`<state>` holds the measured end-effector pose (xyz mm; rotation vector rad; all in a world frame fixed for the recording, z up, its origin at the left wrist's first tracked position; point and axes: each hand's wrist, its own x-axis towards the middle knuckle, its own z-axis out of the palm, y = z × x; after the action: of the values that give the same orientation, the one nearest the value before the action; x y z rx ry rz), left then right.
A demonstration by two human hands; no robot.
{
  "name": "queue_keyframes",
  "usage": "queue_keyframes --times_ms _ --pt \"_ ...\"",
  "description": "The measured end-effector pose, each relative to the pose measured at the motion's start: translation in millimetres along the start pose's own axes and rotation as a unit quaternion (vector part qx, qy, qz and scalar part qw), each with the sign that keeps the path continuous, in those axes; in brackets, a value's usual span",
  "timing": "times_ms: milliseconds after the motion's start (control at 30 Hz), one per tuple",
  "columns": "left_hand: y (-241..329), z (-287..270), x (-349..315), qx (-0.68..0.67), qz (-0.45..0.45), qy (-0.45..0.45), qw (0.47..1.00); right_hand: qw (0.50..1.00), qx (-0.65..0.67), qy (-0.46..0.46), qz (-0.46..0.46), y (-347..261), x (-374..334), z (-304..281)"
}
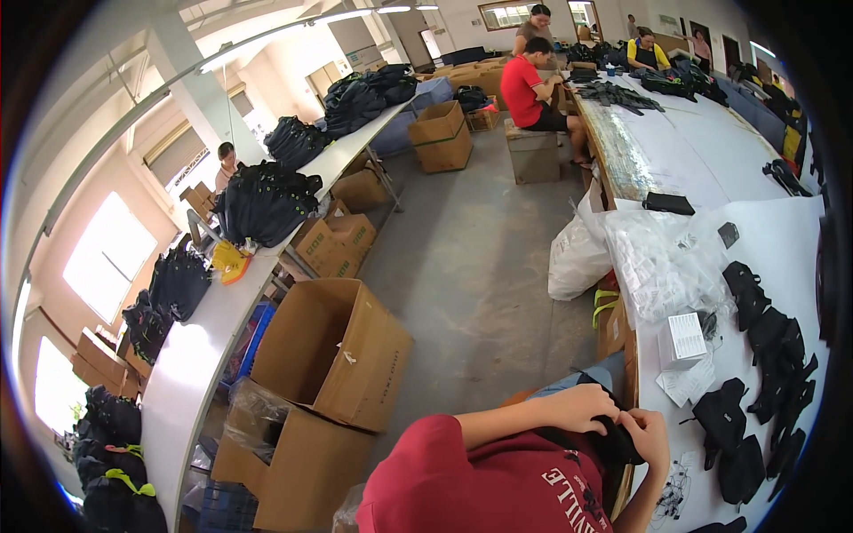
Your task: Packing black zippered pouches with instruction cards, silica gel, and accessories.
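My left hand (579, 409) reaches across from the left with bent fingers closed on a black fabric piece (613, 447). Close against it, my right hand (649, 435) grips the same piece, its fingertips pinching the cloth near the left hand's. The black piece lies at the table's near edge, in front of my red shirt; its exact kind is hard to tell, and part of it is hidden by the hands. To the right on the white table are several small black pouches (721, 414), and below them a bunch of thin dark cords or small parts (673, 491).
On the table stand a white box (681, 341) and clear plastic bags (662, 258). A white sack (577, 253) hangs beside the table. Across the aisle are open cartons (373, 364) and a long bench (197, 373) with black bags. A person in red (526, 89) sits farther off.
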<state>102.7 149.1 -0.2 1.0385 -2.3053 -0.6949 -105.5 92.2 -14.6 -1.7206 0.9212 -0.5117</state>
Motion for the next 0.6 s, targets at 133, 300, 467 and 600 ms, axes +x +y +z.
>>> queue_keyframes --times_ms 133,300,467,600 --pt "4 1 6 0.02 -0.031 -0.027 0.999 0.999 0.005 -0.04 -0.005 2 -7 -10" --pt "2 2 24 0.003 -0.023 -0.063 0.998 0.998 -0.008 -0.057 0.006 -6 -28 -22" --pt "0 -5 38 0.004 -0.034 -0.096 0.995 0.999 -0.017 -0.011 -0.028 1 -29 -19" --pt "-9 9 62 -0.069 -0.012 -0.136 0.988 0.998 -0.015 0.052 0.015 21 -42 -13"
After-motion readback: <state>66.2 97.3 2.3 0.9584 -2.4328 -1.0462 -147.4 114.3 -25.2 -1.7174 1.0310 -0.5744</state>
